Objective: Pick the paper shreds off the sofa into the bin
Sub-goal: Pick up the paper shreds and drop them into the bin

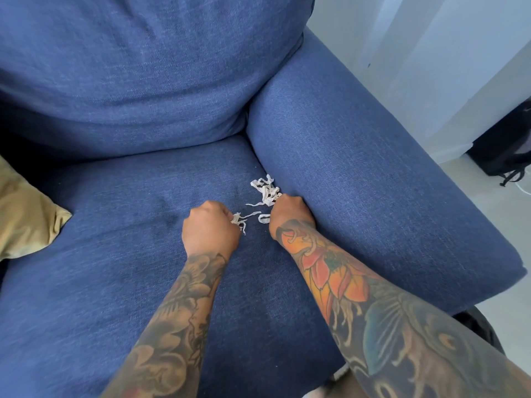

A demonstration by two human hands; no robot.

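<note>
- Gathering under way: paper shreds [265, 193] lie on the blue sofa [143, 282] seat, against the armrest [359, 173].
- The left hand [209, 228] has its grip curled on a few strands; the right hand [290, 212], fisted, pinches at the pile's edge.
- Next, likely, collecting the loose remainder; no bin is visible.
- A tan cushion [26, 214] sits at left, well apart.

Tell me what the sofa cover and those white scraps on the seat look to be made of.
Sofa: seemingly woven fabric, matte blue, denim-like; a fine diagonal weave and soft creases show. Paper shreds: thin white paper or perhaps tissue, matte; they curl and crumple in narrow strips.
</note>
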